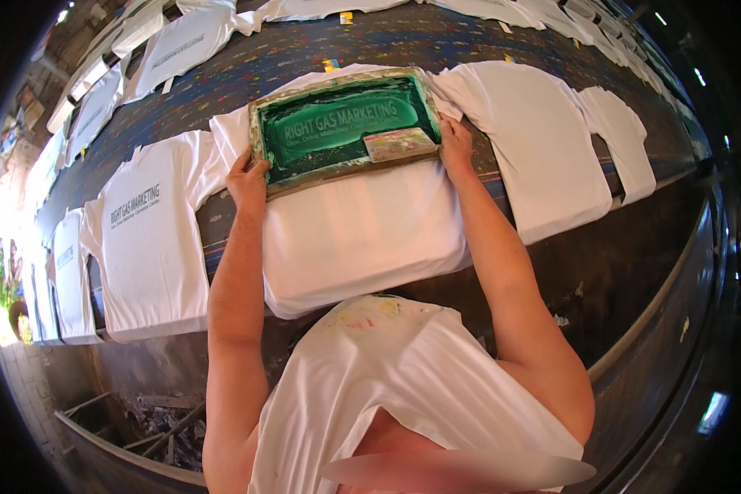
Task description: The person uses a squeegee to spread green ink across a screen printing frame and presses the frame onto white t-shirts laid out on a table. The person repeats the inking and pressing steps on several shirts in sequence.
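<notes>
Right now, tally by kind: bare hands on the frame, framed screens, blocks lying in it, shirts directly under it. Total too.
Hands: 2 (left hand, right hand)
Framed green screen: 1
Paint-smeared block: 1
White shirt under the screen: 1
Total: 5

Two bare hands: one left hand (249, 177), one right hand (457, 148). One rectangular, worn-framed green printing screen (337, 111), with one small, flat, paint-smeared block (399, 145) inside. In the near row, one white fabric T-shirt (358, 239) beneath the screen, two white T-shirts (543, 156) rightward, at least two printed white T-shirts (151, 255) leftward; farther shirts (185, 49) defy exact counting.
</notes>
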Tool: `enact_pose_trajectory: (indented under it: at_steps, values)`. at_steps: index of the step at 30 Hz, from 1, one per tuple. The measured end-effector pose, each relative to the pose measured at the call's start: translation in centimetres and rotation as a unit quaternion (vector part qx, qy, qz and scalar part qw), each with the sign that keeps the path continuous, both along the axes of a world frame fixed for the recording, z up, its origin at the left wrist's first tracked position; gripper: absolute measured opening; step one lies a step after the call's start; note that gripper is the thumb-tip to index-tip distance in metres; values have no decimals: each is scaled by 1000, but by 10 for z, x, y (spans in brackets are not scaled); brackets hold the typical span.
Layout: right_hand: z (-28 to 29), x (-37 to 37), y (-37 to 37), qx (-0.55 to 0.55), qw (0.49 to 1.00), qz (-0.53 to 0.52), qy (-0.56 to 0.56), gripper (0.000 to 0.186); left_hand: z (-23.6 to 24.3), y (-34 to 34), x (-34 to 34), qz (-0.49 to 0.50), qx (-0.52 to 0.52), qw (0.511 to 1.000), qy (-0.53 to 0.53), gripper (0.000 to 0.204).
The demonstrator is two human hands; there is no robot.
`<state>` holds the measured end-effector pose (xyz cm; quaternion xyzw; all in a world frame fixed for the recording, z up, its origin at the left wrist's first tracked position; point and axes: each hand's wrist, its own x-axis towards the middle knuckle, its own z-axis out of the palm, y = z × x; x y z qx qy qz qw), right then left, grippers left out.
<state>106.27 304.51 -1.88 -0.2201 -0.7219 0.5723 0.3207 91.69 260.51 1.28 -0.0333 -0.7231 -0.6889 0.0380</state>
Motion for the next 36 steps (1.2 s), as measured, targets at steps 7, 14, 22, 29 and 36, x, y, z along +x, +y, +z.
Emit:
enact_pose_trajectory:
  at_steps: [7,14,22,29,36]
  values:
    - [-1,-5,5,85,996,-15,-12,41,3,1,3,30,-46,998,30,65]
    - [-9,-8,6,-58,998,0,-15,39,10,7,8,32,-34,998,34,63]
    - [-11,-7,7,19,999,-8,-30,42,16,5,9,14,-57,998,24,63]
    - [-24,-6,5,9,1000,-18,16,41,20,5,11,3,-23,1000,-7,65]
    - [-13,4,-2,-21,1000,-1,10,41,25,6,16,15,-32,999,-36,68]
